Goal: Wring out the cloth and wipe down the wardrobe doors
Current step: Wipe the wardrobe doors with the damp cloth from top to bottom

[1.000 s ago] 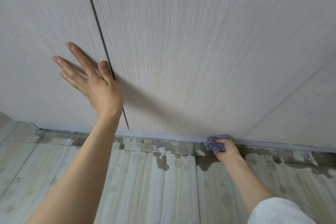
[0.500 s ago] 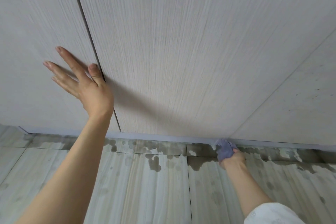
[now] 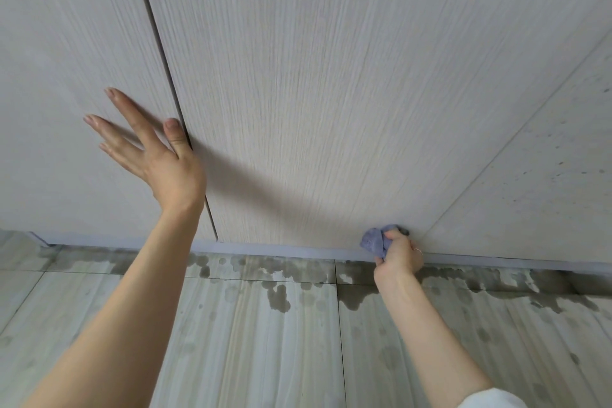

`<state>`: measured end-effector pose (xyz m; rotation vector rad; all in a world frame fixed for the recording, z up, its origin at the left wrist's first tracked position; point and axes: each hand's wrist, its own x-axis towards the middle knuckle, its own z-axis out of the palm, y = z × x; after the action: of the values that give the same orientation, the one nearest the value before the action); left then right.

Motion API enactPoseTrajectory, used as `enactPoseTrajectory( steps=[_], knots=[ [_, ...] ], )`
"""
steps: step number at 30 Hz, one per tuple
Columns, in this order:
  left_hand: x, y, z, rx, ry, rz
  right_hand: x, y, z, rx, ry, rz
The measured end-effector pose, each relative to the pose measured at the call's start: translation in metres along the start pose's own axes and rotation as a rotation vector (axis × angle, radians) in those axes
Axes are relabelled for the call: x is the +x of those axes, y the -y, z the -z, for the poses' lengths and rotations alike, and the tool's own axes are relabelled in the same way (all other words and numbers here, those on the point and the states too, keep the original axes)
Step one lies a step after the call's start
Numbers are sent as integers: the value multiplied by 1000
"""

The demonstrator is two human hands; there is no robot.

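At the lower right of the frame, my right hand [image 3: 399, 255] has its fingers [image 3: 392, 235] curled round the cloth [image 3: 374, 240], bunching it tight and pressing it against the very bottom of the middle wardrobe door [image 3: 314, 93], just above the pale plinth strip [image 3: 281, 248] and close to the seam with the right-hand door [image 3: 546, 175]. My left hand [image 3: 155, 149] sits at centre left, fingers straight and spread, holding nothing, flat against the left door [image 3: 66, 76] with the thumb beside the dark gap between doors.

What worries me from here: the tiled floor [image 3: 248, 341] below the doors carries dark wet patches along the plinth, so I judge a foot or knee could slip if I shift my weight. The cloth rides so low that a careless stroke would drag it onto that wet floor and pick up grime, which would then smear the door. The wadded shape also gives little contact, so I could leave streaks or miss the bottom edge. The right-hand door shows dark specks, and those look untouched as yet.

The cloth itself is a small, blue-violet rag, crumpled into a soft lump with folds bulging out left of my fingers. I cannot tell how damp it is.
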<state>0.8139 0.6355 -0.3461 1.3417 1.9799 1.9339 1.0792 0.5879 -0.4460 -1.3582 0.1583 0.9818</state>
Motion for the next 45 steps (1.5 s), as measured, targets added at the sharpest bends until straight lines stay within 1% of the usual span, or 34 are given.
enactPoseTrajectory(
  steps=[2, 3, 5, 6, 9, 12, 14, 15, 16, 18, 20, 22, 24, 25, 27, 29, 30, 32, 34, 36, 38, 40, 42, 43, 44, 45],
  knots=[
    [0, 0, 0, 1, 10, 3, -3, -6, -1, 6, -23, -14],
    [0, 0, 1, -1, 17, 8, -7, -8, 0, -9, -4, -75],
    [-1, 0, 2, -10, 33, 14, -21, -12, -4, -26, 119, -220],
    [-1, -1, 2, -19, 41, 19, -28, -16, -7, -59, 180, -257],
    [-4, -2, 5, -30, 81, 56, -50, -33, -21, -260, 309, -206],
    [-23, 9, 10, -23, 188, 90, -70, -52, -29, -511, 396, -54],
    [-36, 17, 22, -24, 257, 128, -84, -62, -33, -621, 489, 1],
    [-39, 20, 28, -25, 266, 147, -91, -65, -34, -664, 539, 33],
    [-37, 20, 37, -18, 244, 160, -100, -66, -37, -722, 593, 96],
    [-28, 21, 52, -1, 153, 191, -121, -67, -44, -880, 699, 327],
    [-16, 25, 66, -22, 48, 312, -144, -63, -54, -1039, 789, 659],
    [-8, 30, 78, -62, -9, 474, -165, -54, -65, -1073, 875, 933],
    [0, 36, 92, -116, -49, 633, -189, -38, -81, -974, 922, 1219],
    [4, 37, 96, -143, -66, 726, -199, -27, -89, -894, 906, 1401],
    [12, 40, 102, -232, -93, 902, -219, -4, -112, -698, 843, 1754],
    [17, 41, 105, -288, -90, 995, -238, 16, -139, -527, 743, 2015],
    [19, 41, 104, -309, -88, 1016, -247, 24, -154, -471, 687, 2106],
    [23, 39, 104, -376, -97, 1044, -257, 27, -179, -461, 635, 2213],
    [27, 39, 105, -420, -114, 1060, -250, 10, -194, -562, 613, 2347],
    [32, 40, 106, -451, -143, 1076, -225, -20, -193, -688, 616, 2513],
    [36, 43, 107, -477, -187, 1080, -192, -52, -181, -827, 691, 2671],
    [41, 44, 109, -498, -233, 1077, -159, -82, -165, -1033, 831, 2781],
    [46, 47, 113, -519, -265, 1078, -146, -102, -156, -1259, 951, 2778],
    [48, 48, 115, -523, -279, 1077, -147, -105, -157, -1318, 973, 2753],
    [51, 51, 118, -524, -296, 1075, -155, -105, -163, -1309, 968, 2737],
    [53, 52, 120, -522, -308, 1074, -167, -99, -170, -1232, 931, 2722]
  ],
)
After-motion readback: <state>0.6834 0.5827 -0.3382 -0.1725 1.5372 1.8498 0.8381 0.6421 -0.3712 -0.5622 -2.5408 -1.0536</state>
